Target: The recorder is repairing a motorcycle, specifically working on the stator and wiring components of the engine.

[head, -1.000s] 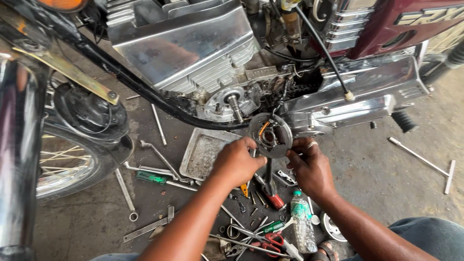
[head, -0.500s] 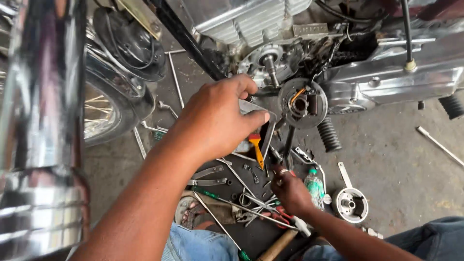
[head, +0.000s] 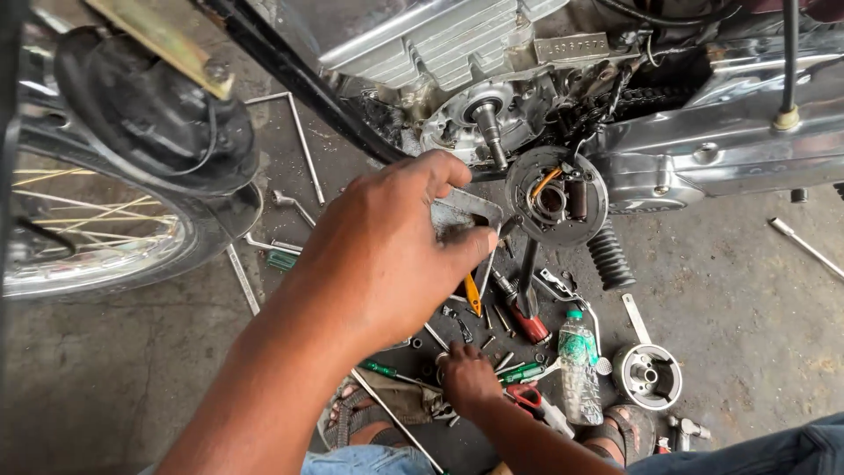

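Note:
My left hand (head: 387,246) fills the middle of the view, with thumb and forefinger pinched at the lower left edge of a round dark stator plate (head: 556,195) with coils and an orange wire. The plate hangs just below the bare crankshaft stub (head: 489,132) of a motorcycle engine (head: 422,44). My right hand (head: 470,378) is low down, fingers among loose tools on the floor, next to red-handled pliers (head: 527,396). Whether it grips anything is hidden.
The spoked front wheel (head: 97,237) stands at left. On the concrete floor lie a silver flywheel rotor (head: 646,376), a plastic bottle (head: 578,369), a red-handled screwdriver (head: 532,321), a green screwdriver (head: 387,369), a metal tray (head: 466,211) and spanners (head: 804,246). A ribbed footpeg (head: 609,255) sticks out.
My right hand has left the stator plate and dropped to the tools on the floor. My left hand stays at the plate. The view has moved closer and to the left.

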